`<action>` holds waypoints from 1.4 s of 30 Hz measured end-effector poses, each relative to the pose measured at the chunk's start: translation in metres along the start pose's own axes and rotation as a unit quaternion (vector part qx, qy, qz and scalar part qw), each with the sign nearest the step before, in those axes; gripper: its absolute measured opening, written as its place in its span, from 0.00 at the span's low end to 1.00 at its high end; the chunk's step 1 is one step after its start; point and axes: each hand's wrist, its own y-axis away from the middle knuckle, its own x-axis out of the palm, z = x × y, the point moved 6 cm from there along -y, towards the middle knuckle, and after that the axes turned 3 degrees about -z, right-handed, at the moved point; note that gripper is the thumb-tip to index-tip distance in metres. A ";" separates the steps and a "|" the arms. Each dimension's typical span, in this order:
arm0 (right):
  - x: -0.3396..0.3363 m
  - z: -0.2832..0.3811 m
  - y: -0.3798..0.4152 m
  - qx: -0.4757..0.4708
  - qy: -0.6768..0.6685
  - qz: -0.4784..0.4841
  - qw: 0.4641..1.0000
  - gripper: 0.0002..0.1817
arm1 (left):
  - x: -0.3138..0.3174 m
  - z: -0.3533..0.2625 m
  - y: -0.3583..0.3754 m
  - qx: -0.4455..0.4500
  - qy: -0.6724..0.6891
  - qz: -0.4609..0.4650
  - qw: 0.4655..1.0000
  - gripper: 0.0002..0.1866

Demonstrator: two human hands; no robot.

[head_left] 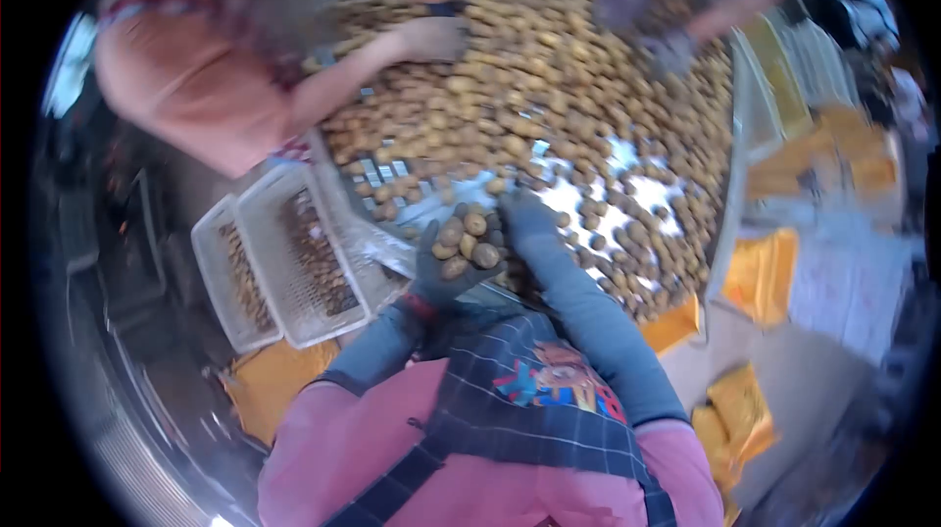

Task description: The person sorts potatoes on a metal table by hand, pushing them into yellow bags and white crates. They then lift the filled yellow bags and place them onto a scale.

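Note:
Several round brown, potato-like items [473,224] lie cupped in my left hand [436,272], which wears a dark glove at the table's near edge. Beside them on the right is my right hand [527,220], in a grey glove; its fingers touch or nearly touch the pile, and they are too blurred to read. Many more of these brown items [549,86] cover the table [723,243], with bright bare patches in front of my right hand.
Across the table at the upper left, a person's hands [431,40] reach into the items; another person's gloved hands [671,51] are at the upper right. White crates [284,277] stand at the left. Yellow bags [760,277] and pale crates [760,86] lie at the right.

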 end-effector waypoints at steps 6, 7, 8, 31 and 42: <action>-0.025 -0.034 0.022 0.056 -0.114 -0.054 0.990 0.20 | 0.078 -0.188 0.154 0.455 -0.105 0.001 0.884 0.26; -0.049 -0.024 0.033 0.110 -0.285 -0.093 0.948 0.24 | 0.068 -0.224 0.202 0.559 -0.143 -0.078 0.813 0.28; -0.018 -0.068 0.025 0.043 -0.331 -0.151 0.931 0.28 | 0.047 -0.253 0.249 0.637 -0.141 -0.154 0.742 0.30; 0.007 -0.036 0.135 -0.247 0.055 0.042 0.967 0.28 | -0.022 -0.129 0.061 0.251 -0.928 -0.269 0.049 0.46; -0.092 -0.269 0.202 0.127 0.015 -0.073 0.989 0.14 | 0.034 -0.093 -0.177 0.412 -0.899 -0.144 -0.027 0.41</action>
